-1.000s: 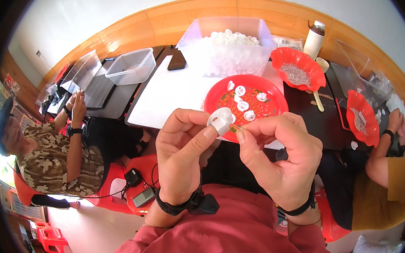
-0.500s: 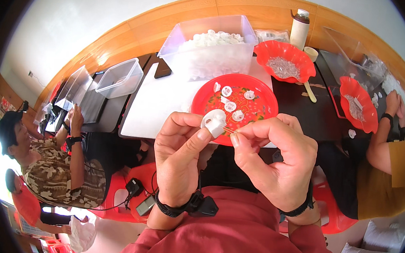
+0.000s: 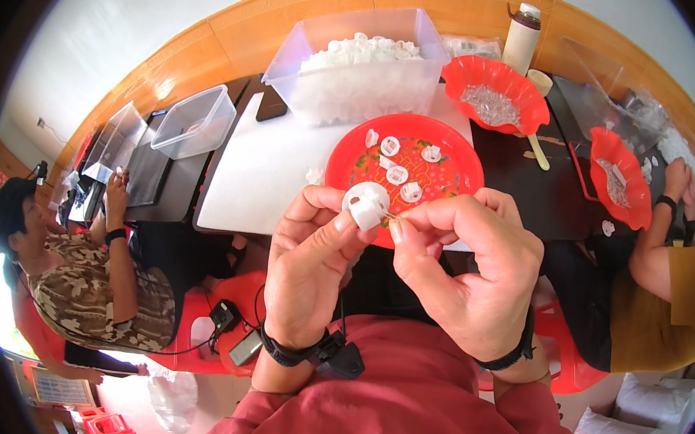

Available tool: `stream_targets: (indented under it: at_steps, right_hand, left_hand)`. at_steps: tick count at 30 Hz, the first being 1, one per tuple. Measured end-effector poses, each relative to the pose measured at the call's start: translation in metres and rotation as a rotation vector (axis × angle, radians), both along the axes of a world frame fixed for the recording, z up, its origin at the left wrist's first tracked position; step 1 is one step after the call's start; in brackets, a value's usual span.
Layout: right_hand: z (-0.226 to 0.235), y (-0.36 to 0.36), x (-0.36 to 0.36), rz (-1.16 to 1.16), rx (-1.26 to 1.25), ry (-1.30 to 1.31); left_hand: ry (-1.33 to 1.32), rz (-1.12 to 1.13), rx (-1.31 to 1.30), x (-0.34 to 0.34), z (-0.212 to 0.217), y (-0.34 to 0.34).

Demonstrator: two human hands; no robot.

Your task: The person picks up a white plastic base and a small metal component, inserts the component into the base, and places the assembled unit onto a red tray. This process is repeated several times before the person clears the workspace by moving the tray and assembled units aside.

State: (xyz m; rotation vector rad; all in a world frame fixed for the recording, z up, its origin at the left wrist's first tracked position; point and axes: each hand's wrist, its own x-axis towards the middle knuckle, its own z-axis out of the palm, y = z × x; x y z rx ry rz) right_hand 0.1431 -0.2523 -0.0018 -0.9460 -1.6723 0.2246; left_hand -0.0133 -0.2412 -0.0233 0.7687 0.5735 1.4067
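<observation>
Between its thumb and fingers, my left hand (image 3: 308,267) grips a small white dome-shaped plastic part (image 3: 366,205) with a dark opening in its side. My right hand (image 3: 474,268) pinches a thin, pale, see-through strip (image 3: 389,215) that reaches the right side of that part. How far the strip goes in cannot be made out. Just beyond both hands lies a round red tray (image 3: 470,157) with a printed pattern. Several similar white plastic parts (image 3: 397,175) are scattered on it, apart from my fingers.
Behind the tray stands a clear bin (image 3: 316,92) heaped with white parts. A red scalloped bowl (image 3: 533,109) holds clear small pieces, with a pale handle (image 3: 539,153) beside it. A bottle (image 3: 521,43) stands behind. Other people work at left (image 3: 115,264) and right (image 3: 662,266).
The white part has turned slightly in my left fingers, showing its side opening more, while the right pinch stays close beside it. The view has shifted a little. The person at left has raised their hands.
</observation>
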Motion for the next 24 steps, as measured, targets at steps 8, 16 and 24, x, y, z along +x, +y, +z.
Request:
stream_targets:
  at_steps: [8,16,24]
  right_hand:
    - [-0.006,0.011,-0.008,-0.04,-0.007,-0.031]
    - [-0.006,0.012,-0.007,-0.022,0.0,-0.031]
    - [-0.008,0.016,-0.01,-0.024,0.015,-0.057]
  left_hand:
    - [0.095,0.084,0.076,-0.006,-0.013,0.008]
    - [0.061,0.127,0.089,-0.006,-0.014,0.012]
    - [0.009,0.076,0.049,-0.008,-0.017,0.012]
